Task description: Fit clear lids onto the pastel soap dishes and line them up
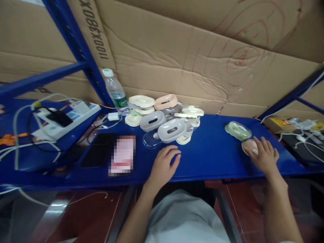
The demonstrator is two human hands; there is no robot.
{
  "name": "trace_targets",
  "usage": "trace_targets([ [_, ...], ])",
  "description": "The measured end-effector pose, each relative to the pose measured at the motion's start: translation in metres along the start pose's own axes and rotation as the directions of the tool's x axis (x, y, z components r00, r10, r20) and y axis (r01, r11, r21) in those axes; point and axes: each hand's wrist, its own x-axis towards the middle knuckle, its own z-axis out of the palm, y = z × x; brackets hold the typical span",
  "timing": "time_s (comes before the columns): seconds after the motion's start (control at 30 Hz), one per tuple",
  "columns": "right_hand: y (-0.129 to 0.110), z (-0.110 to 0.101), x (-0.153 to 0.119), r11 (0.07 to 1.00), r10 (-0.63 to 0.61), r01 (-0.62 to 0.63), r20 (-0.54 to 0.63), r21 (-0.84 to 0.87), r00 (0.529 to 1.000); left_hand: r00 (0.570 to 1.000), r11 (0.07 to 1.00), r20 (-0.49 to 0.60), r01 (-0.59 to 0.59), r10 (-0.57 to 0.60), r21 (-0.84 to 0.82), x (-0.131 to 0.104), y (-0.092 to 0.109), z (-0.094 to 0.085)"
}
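My left hand [164, 166] rests at the front of the blue table [199, 162], fingers curved and apart, nothing held in it. Just beyond it lie a light grey oval dish with a slot [172, 130] and a clear plastic cover [152, 139]. My right hand [264, 155] is over a pale pink oval piece [250, 147] on the right, its fingers on the piece's near right side. A green oval dish with a clear cover [238, 131] sits just behind that piece.
Several grey, cream and peach dishes [166, 101] are heaped mid-table. A water bottle [116, 92], a phone with a blurred screen [123, 156], a black flat item [98, 150] and a power strip [68, 121] with cables are left. Cardboard [162, 50] stands behind.
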Motion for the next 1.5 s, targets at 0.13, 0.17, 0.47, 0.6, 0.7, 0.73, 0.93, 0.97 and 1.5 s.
trace_targets([
  [0.13, 0.022, -0.013, -0.047, 0.999, -0.010, 0.012, 0.043, -0.041, 0.999, 1.000, 1.000, 0.025, 0.015, -0.016, 0.015, 0.002, 0.001, 0.002],
  [0.17, 0.013, -0.016, -0.051, 0.998, -0.042, 0.043, 0.044, -0.041, 0.998, 1.000, 1.000, 0.023, 0.015, -0.015, 0.018, 0.003, 0.001, 0.002],
  [0.47, -0.137, -0.017, -0.034, 0.955, -0.297, 0.288, 0.149, 0.078, 0.943, 0.999, 0.999, 0.032, -0.012, 0.011, 0.039, 0.004, 0.002, 0.002],
  [0.6, -0.182, -0.014, -0.025, 0.897, -0.417, 0.379, 0.156, 0.227, 0.895, 0.999, 1.000, 0.035, -0.011, 0.010, 0.028, 0.003, 0.002, 0.001],
  [0.7, -0.200, -0.011, -0.024, 0.858, -0.467, 0.411, 0.136, 0.309, 0.873, 1.000, 1.000, 0.017, -0.021, 0.021, 0.009, 0.002, 0.004, 0.002],
  [0.73, -0.204, -0.011, -0.024, 0.851, -0.475, 0.417, 0.129, 0.319, 0.870, 1.000, 1.000, 0.008, -0.026, 0.026, 0.002, 0.002, 0.004, 0.003],
  [0.93, -0.210, -0.005, -0.020, 0.839, -0.474, 0.418, 0.092, 0.348, 0.876, 1.000, 1.000, 0.005, -0.022, 0.022, 0.017, 0.002, 0.007, 0.004],
  [0.97, -0.210, -0.005, -0.020, 0.836, -0.472, 0.415, 0.081, 0.360, 0.878, 1.000, 0.999, 0.013, -0.024, 0.023, 0.027, 0.001, 0.008, 0.003],
  [1.5, -0.230, 0.004, -0.034, 0.762, -0.315, 0.221, 0.051, 0.608, 0.948, 0.960, 0.989, 0.282, -0.035, -0.006, 0.142, -0.010, 0.028, 0.004],
])
